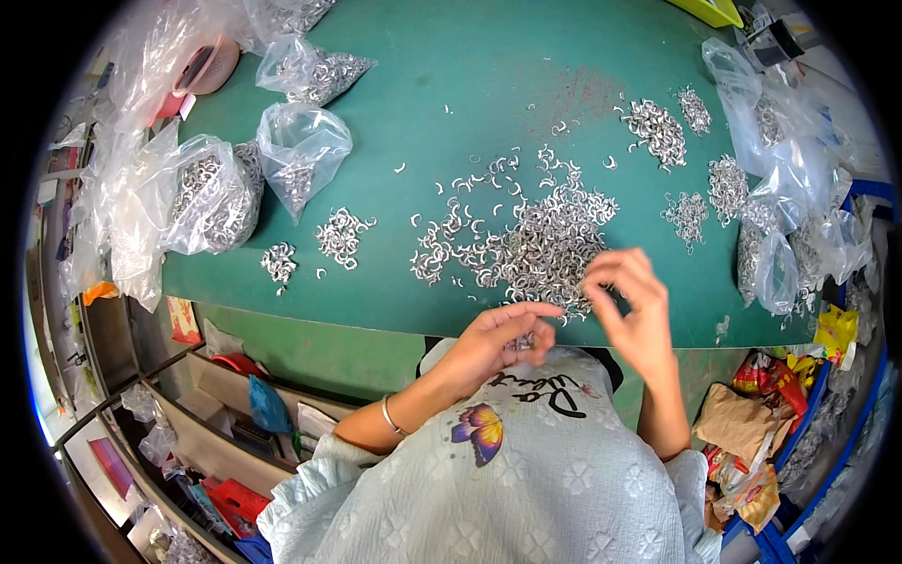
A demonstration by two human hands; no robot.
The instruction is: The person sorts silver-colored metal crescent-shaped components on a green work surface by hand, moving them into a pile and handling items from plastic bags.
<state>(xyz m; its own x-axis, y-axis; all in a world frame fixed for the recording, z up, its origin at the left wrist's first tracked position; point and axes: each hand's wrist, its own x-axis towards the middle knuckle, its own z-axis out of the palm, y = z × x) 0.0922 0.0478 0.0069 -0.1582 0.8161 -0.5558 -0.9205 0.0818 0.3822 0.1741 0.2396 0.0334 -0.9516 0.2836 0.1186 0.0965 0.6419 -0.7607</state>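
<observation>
A large heap of small silver crescent-shaped metal pieces [554,246] lies on the green table near its front edge, with loose ones scattered about it. My left hand [503,346] is curled just off the table edge, palm up. Several of the metal pieces [520,342] show in its palm under the bent fingers. At the heap's right side hovers my right hand [631,299], its fingertips and thumb drawn close together. Whatever may be between those tips is too small to make out.
Smaller piles sit left [344,235] and right [656,133] on the green table [413,85]. Clear plastic bags of pieces stand at the left [214,197] and right [785,221]. Below the table are a compartmented drawer [211,414] and food packets [747,423].
</observation>
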